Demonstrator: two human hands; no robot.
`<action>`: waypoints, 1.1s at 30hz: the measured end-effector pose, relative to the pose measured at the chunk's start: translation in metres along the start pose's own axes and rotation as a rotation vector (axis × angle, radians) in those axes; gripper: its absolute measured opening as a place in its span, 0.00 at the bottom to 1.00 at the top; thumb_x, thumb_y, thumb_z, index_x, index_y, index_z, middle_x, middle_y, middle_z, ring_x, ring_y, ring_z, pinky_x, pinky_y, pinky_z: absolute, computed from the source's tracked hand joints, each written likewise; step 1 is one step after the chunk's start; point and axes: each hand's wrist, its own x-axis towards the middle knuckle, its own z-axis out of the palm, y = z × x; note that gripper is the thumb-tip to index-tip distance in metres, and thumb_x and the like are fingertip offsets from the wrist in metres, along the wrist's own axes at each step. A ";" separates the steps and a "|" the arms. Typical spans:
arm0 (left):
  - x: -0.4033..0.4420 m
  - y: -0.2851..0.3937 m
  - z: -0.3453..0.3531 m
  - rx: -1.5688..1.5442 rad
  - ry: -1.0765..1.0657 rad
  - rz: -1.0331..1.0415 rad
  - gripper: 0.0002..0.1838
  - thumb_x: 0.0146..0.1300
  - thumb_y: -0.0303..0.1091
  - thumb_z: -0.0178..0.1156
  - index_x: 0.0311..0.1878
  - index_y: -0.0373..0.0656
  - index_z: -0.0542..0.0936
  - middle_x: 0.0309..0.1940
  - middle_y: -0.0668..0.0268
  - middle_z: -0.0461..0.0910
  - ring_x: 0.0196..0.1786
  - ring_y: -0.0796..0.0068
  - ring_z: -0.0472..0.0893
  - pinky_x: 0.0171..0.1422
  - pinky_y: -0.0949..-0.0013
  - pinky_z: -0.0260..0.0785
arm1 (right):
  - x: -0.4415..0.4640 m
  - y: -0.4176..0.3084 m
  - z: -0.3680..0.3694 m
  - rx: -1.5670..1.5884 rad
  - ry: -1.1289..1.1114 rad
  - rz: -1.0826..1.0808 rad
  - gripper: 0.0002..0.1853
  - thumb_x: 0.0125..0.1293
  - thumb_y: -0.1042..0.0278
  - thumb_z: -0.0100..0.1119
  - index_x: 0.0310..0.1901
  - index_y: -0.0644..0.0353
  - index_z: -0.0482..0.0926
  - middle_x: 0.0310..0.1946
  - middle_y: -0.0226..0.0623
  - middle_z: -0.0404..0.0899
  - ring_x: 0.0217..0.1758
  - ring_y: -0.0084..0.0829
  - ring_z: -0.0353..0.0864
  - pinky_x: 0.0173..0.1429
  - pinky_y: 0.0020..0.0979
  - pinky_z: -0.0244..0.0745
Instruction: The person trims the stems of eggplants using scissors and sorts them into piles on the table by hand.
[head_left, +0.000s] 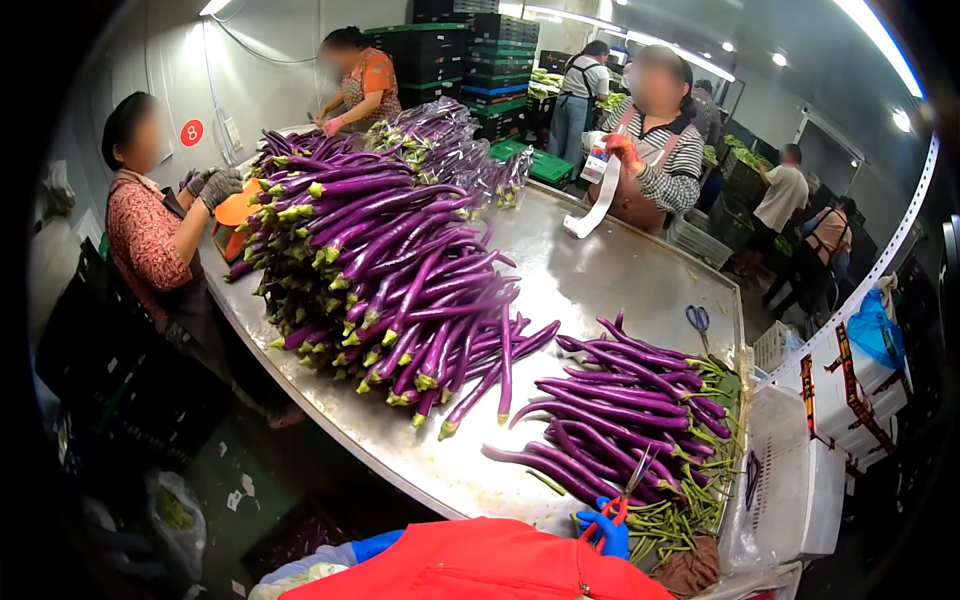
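My right hand (606, 528), in a blue glove, is closed around the red handles of a pair of scissors (616, 508). Their blades point up over the near edge of a pile of long purple eggplants (610, 400), whose stem ends face right. Under and beside this hand lie several cut green stems (675, 525). Of my left hand (377, 544), only a blue patch of glove or cuff shows at the table's front edge; my red garment hides the fingers. Further left, a tall stack of eggplants (390, 270) has green caps facing the near side.
The metal table (540, 255) carries dark-handled scissors (698, 320) near its right edge. Bagged eggplants (440, 140) lie at the far end. A person (655, 150) across the table holds a label roll; another person (150, 220) stands left. A white crate (795, 480) stands right.
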 end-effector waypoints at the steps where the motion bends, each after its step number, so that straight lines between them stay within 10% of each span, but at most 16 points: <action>1: 0.004 0.007 0.004 0.030 -0.008 0.002 0.14 0.58 0.32 0.64 0.46 0.38 0.79 0.44 0.58 0.81 0.46 0.61 0.81 0.52 0.63 0.74 | 0.004 0.004 -0.008 -0.019 -0.028 -0.011 0.34 0.52 0.69 0.64 0.61 0.67 0.62 0.32 0.42 0.77 0.30 0.29 0.77 0.38 0.30 0.72; 12: 0.031 0.048 0.003 0.137 0.035 -0.017 0.14 0.55 0.29 0.66 0.45 0.39 0.79 0.44 0.57 0.80 0.46 0.60 0.80 0.52 0.62 0.76 | 0.021 0.017 -0.042 -0.070 -0.059 0.007 0.35 0.59 0.64 0.59 0.66 0.64 0.58 0.44 0.51 0.80 0.40 0.36 0.80 0.47 0.37 0.76; 16: 0.017 0.055 -0.008 -0.032 0.122 -0.058 0.14 0.54 0.28 0.67 0.44 0.39 0.79 0.45 0.57 0.80 0.46 0.60 0.80 0.52 0.62 0.77 | 0.007 -0.003 -0.018 -0.016 -0.018 0.026 0.34 0.54 0.67 0.63 0.61 0.70 0.64 0.33 0.37 0.79 0.30 0.26 0.76 0.38 0.27 0.73; 25: -0.070 0.030 -0.036 -1.188 0.529 -0.270 0.14 0.52 0.26 0.68 0.43 0.39 0.78 0.45 0.56 0.79 0.47 0.60 0.80 0.51 0.61 0.78 | 0.011 -0.001 -0.005 -0.023 -0.086 0.047 0.40 0.56 0.68 0.61 0.68 0.64 0.53 0.33 0.41 0.80 0.31 0.27 0.76 0.39 0.28 0.72; 29: -0.049 0.005 -0.027 -1.534 0.712 0.025 0.24 0.56 0.36 0.67 0.54 0.36 0.76 0.52 0.57 0.79 0.54 0.66 0.78 0.59 0.68 0.71 | 0.022 0.012 -0.028 -0.006 -0.149 0.072 0.34 0.58 0.64 0.61 0.66 0.54 0.58 0.40 0.46 0.80 0.36 0.30 0.74 0.43 0.34 0.71; 33: -0.024 -0.036 -0.053 -2.015 0.248 0.407 0.29 0.63 0.40 0.60 0.64 0.36 0.67 0.54 0.61 0.77 0.50 0.70 0.78 0.58 0.68 0.71 | 0.026 0.013 -0.046 -0.059 -0.198 0.081 0.36 0.63 0.59 0.56 0.71 0.51 0.54 0.46 0.41 0.78 0.37 0.29 0.71 0.46 0.33 0.68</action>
